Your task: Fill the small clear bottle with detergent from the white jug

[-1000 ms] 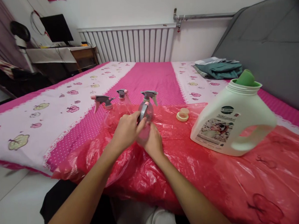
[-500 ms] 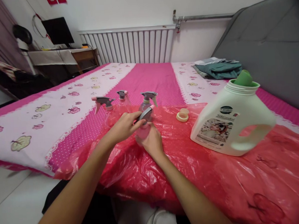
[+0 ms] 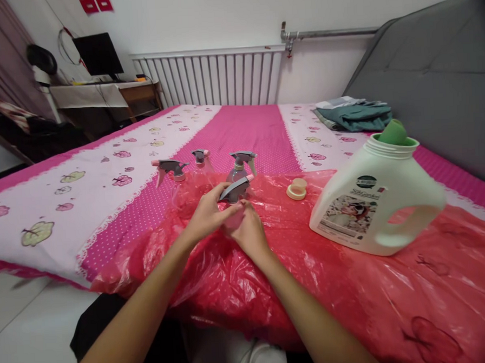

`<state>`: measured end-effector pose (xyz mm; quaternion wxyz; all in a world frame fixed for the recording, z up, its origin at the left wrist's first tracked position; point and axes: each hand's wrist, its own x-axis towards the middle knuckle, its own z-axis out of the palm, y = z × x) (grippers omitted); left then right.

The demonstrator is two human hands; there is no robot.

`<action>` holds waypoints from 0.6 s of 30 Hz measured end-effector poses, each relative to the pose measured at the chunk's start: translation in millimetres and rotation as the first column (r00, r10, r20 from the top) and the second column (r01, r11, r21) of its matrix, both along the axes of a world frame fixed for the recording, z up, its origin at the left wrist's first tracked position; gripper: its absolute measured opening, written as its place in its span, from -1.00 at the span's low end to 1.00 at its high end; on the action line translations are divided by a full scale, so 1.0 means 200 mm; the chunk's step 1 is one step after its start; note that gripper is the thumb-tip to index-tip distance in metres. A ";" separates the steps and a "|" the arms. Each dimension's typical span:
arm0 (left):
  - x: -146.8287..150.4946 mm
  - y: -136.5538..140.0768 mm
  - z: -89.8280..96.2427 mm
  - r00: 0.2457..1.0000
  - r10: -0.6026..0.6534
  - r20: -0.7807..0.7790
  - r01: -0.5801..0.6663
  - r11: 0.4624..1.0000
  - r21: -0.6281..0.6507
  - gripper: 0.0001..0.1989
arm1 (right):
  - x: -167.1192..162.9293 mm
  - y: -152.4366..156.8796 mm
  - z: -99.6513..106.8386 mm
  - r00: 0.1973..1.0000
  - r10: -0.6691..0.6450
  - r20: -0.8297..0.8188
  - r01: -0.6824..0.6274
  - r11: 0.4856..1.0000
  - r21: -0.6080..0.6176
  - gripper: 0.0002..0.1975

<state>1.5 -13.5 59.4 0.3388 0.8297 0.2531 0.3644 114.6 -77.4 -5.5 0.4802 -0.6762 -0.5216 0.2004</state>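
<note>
A person's two bare hands are meeting over a bed [image 3: 250, 129] with a pink and white floral cover, whose near edge is lying under a crinkled red plastic sheet [image 3: 313, 286]. Between the hands, above the sheet, a pinkish spray bottle [image 3: 233, 216] is tilting slightly, its pink nozzle tip pointing away and to the right. The left hand [image 3: 207, 211] is gripping its grey spray head [image 3: 235, 190], thumb lying along the near side; the right hand [image 3: 251, 228] is wrapping its fingers around the body below. Three similar bottles [image 3: 237, 173] are standing just beyond the hands, two toward the left and one directly behind the held one. A pale cap [image 3: 296, 189] is resting on the sheet to the right. Farther right, a large pale-green jug [image 3: 379, 190] is standing with a green piece [image 3: 393, 133] sitting in its mouth. Folded clothes [image 3: 355, 114] are lying behind it, near a grey headboard [image 3: 435, 63].
</note>
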 end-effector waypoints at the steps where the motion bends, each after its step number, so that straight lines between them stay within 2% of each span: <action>1: 0.01 -0.02 -0.03 0.996 0.055 0.075 -0.053 0.998 -0.023 -0.54 | 0.02 -0.01 0.00 1.000 0.025 -0.007 -0.025 1.000 -0.001 -0.16; 4: 0.01 -0.04 -0.09 0.972 0.132 0.197 -0.116 0.989 -0.089 -0.48 | 0.11 -0.07 0.01 0.996 0.059 -0.070 -0.063 0.996 -0.060 0.02; 7: -0.02 -0.02 -0.07 0.956 0.153 0.250 -0.125 0.984 -0.124 -0.54 | 0.24 -0.16 0.02 0.986 0.049 -0.161 -0.052 0.999 -0.011 -0.22; 11: -0.05 0.00 0.02 0.939 0.167 0.300 -0.138 0.984 -0.117 -0.54 | 0.40 -0.23 -0.01 0.972 0.037 -0.233 -0.047 0.998 -0.039 -0.45; 14: -0.07 0.02 0.09 0.932 0.176 0.316 -0.166 0.984 -0.061 -0.53 | 0.45 -0.17 -0.02 0.972 0.034 -0.232 -0.039 0.999 -0.018 -0.53; 18: -0.12 0.05 0.11 0.928 0.193 0.320 -0.195 0.980 -0.026 -0.53 | 0.47 0.08 0.00 0.979 0.043 -0.198 -0.042 0.999 0.012 -0.48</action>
